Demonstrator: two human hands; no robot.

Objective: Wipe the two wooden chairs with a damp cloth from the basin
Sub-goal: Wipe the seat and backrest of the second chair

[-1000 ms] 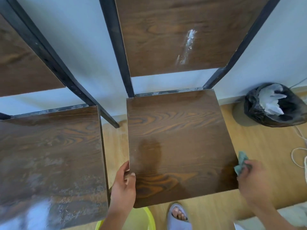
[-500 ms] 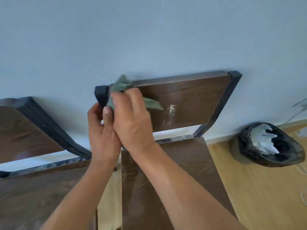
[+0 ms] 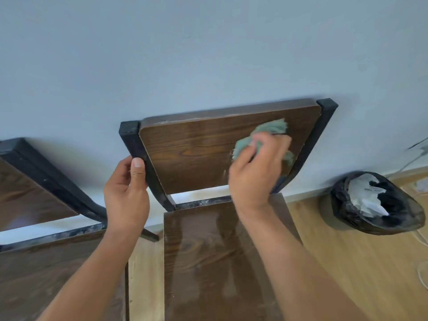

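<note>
The right hand [image 3: 257, 167] bunches the green cloth [image 3: 261, 137] in curled fingers and presses it against the right part of the backrest [image 3: 196, 154] of the right-hand chair, just beside its black metal upright. The left hand [image 3: 126, 193] wraps round the opposite upright [image 3: 139, 154], steadying it. Below the backrest, the seat [image 3: 208, 262] shines wet, so it looks wiped. The left-hand chair [image 3: 46, 274] appears dusty and untouched, probably half the job. The basin is out of view.
</note>
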